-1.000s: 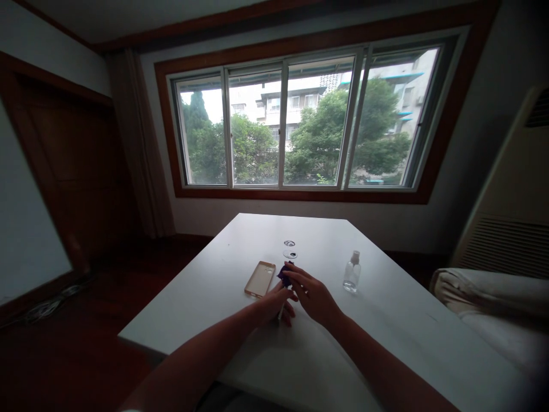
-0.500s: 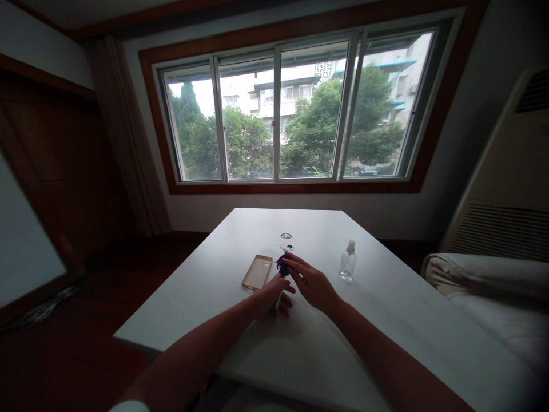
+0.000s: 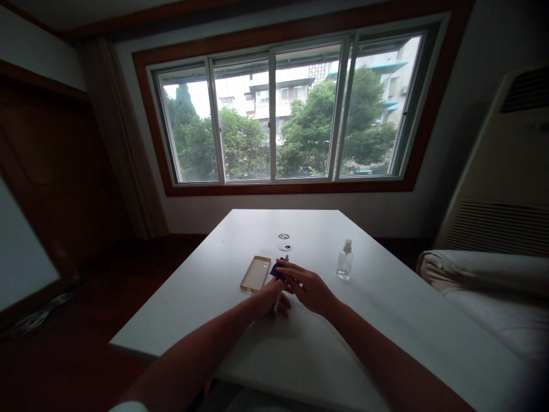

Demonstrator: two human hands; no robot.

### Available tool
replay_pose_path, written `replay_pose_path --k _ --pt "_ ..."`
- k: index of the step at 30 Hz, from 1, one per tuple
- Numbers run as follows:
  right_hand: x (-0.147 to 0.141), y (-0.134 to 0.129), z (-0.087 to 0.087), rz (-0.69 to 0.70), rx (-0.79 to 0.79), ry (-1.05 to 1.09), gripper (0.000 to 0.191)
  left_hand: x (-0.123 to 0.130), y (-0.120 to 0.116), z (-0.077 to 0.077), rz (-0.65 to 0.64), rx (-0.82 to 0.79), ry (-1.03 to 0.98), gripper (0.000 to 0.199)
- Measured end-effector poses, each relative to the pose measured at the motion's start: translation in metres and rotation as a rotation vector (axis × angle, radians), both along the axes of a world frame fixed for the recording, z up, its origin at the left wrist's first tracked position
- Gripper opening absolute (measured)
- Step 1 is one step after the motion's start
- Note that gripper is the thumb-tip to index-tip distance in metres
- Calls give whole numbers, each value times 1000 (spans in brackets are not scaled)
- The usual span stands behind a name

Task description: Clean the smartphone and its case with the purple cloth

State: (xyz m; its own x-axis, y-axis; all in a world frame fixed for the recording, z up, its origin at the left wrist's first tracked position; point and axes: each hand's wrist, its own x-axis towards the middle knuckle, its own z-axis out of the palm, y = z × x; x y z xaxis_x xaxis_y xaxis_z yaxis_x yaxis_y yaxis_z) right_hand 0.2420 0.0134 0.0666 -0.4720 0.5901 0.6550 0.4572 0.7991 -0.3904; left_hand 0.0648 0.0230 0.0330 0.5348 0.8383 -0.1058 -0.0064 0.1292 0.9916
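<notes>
One dark purple cloth (image 3: 277, 272) (probably light, soft, best pinched by a fold) sits in the right hand (image 3: 312, 290), against the left hand (image 3: 269, 298), which clasps a half-hidden slim object (image 3: 275, 307) beside the phone case (image 3: 255, 273).

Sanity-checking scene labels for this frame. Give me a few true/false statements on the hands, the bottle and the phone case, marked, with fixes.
1. The phone case and the clear bottle both rest on the white table. True.
2. The clear bottle lies on its side. False: it stands upright.
3. The right hand touches the dark purple item. True.
4. The phone case lies to the right of both hands. False: it lies to the left of the dark purple item.
5. The left hand is wrapped around the clear bottle. False: it is close to the right hand, apart from the bottle.
</notes>
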Motion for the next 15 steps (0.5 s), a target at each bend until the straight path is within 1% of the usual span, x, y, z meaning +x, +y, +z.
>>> replay_pose_path --k 3,8,11,15 --pt "-1 2 -1 -14 17 -2 38 0 4 -4 52 -28 -17 55" --pt "3 9 -4 -126 43 49 39 1 10 -6 47 -7 -32 52" --pt "3 10 -5 -136 34 64 39 1 10 -5 32 11 -20 53" --pt "-1 7 -5 -123 -6 87 39 2 6 1 40 8 -8 57"
